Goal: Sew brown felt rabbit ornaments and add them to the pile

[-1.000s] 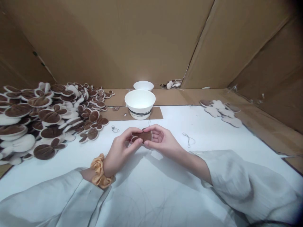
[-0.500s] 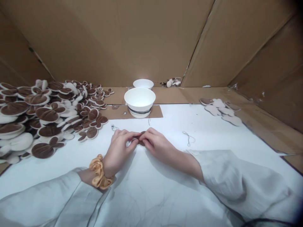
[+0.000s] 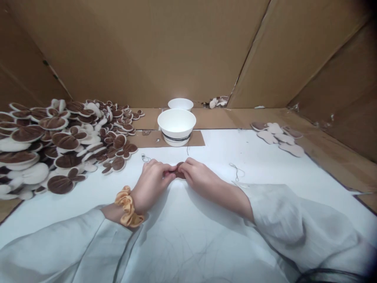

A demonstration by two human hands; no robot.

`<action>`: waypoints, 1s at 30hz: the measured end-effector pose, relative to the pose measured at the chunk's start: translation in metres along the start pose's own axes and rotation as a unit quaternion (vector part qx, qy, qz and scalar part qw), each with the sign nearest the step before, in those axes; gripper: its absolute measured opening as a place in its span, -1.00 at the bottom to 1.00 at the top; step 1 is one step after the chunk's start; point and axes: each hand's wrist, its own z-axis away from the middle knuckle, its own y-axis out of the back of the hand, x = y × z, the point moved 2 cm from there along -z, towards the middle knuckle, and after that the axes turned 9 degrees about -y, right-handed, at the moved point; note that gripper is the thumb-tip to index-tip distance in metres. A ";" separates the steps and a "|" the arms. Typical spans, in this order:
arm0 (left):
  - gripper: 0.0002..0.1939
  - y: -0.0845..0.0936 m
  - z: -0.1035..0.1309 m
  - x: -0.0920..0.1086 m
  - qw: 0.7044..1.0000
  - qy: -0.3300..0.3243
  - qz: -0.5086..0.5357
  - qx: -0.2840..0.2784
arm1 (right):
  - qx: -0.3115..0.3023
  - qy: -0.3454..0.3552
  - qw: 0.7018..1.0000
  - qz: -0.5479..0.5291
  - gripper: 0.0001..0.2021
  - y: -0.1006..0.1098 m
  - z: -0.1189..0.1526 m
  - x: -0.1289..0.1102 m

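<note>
Between my two hands is a small brown fabric piece (image 3: pixel 180 174), mostly covered by the fingers, just above the white table surface. My left hand (image 3: pixel 154 179), with a yellow scrunchie (image 3: pixel 128 207) at its wrist, pinches the piece's left side. My right hand (image 3: pixel 200 175) has its fingertips closed on the right side of the same piece. Any needle or thread at the fingertips is too small to make out. Behind the hands stands a white bowl (image 3: pixel 176 122) with dark thread wound around its lower part.
At the left lies a big heap of brown and white plush pieces (image 3: pixel 66 140). A second bowl (image 3: pixel 180 103) stands behind the first. Several flat pale pieces (image 3: pixel 285 138) lie at the right. Loose thread (image 3: pixel 236 172) rests right of my hands. Cardboard walls (image 3: pixel 165 51) enclose the table.
The whole view has shifted slightly, so the scene sits a little further right. My right fingers have moved slightly over the brown piece; both hands keep hold of it.
</note>
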 end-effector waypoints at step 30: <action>-0.89 -0.012 -0.005 0.000 0.973 -0.154 0.011 0.174 | -0.020 -0.035 0.966 -0.255 -0.89 0.014 0.012 0.003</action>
